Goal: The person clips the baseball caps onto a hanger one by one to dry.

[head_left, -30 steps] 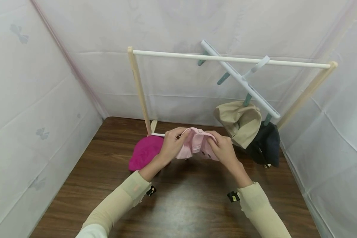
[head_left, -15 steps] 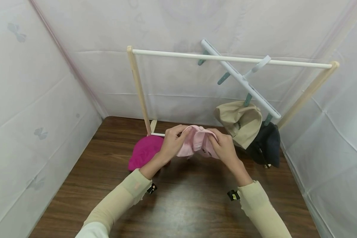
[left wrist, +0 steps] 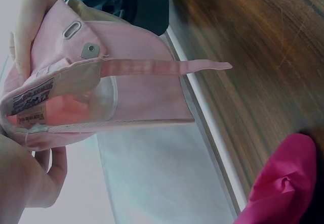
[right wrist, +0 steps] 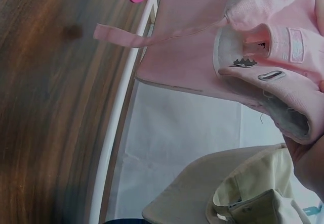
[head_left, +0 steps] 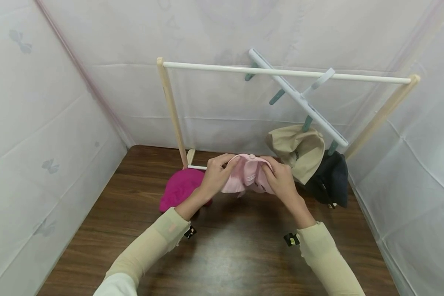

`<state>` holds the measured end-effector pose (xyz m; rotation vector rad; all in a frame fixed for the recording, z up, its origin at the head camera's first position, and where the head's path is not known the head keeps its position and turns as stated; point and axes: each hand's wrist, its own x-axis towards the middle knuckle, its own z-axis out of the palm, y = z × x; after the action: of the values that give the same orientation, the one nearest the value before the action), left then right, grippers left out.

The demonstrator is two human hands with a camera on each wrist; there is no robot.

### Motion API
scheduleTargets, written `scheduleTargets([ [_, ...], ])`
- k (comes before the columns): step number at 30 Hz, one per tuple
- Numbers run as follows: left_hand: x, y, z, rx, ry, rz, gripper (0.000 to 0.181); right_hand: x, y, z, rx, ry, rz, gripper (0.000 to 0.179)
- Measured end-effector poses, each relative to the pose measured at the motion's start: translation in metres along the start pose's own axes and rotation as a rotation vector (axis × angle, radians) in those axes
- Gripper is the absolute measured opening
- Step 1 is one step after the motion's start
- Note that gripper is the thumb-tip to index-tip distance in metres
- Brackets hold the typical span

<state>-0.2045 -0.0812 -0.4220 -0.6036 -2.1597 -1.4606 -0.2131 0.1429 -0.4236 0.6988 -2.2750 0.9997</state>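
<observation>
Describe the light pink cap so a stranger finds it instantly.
Find the white-barred rack. In front of it, the left hand and right hand grip the light pink cap. Unlike the magenta cap, beige cap and dark cap, it is held.

Light is diffuse; pale glare marks the wood-grain tabletop (head_left: 225, 259) toward its near edge; left wrist view appears hazy.
</observation>
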Motion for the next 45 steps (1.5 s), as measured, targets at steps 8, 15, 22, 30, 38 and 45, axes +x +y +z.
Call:
scheduleTargets([
  [8,0.0,0.002,0.0,0.016,-0.065,0.028,0.022,0.009,0.003,-0.012,0.013,0.041,-0.01,0.013],
  [15,0.001,0.003,0.0,0.03,-0.073,0.048,0.025,0.011,0.008,-0.02,0.004,0.084,0.003,0.011],
  [22,0.007,0.005,0.002,0.028,-0.047,0.069,0.024,0.012,0.007,-0.021,-0.004,0.102,0.007,0.012],
  [30,0.019,0.008,0.003,0.03,-0.017,0.077,0.024,0.017,0.005,-0.021,-0.01,0.134,0.004,0.013],
  [38,0.033,0.013,0.006,0.042,-0.009,0.093,0.025,0.026,0.005,-0.025,-0.017,0.162,0.033,0.015],
  [45,0.043,0.014,0.005,0.057,0.0,0.103,0.024,0.031,0.004,-0.028,-0.004,0.148,0.047,0.015],
])
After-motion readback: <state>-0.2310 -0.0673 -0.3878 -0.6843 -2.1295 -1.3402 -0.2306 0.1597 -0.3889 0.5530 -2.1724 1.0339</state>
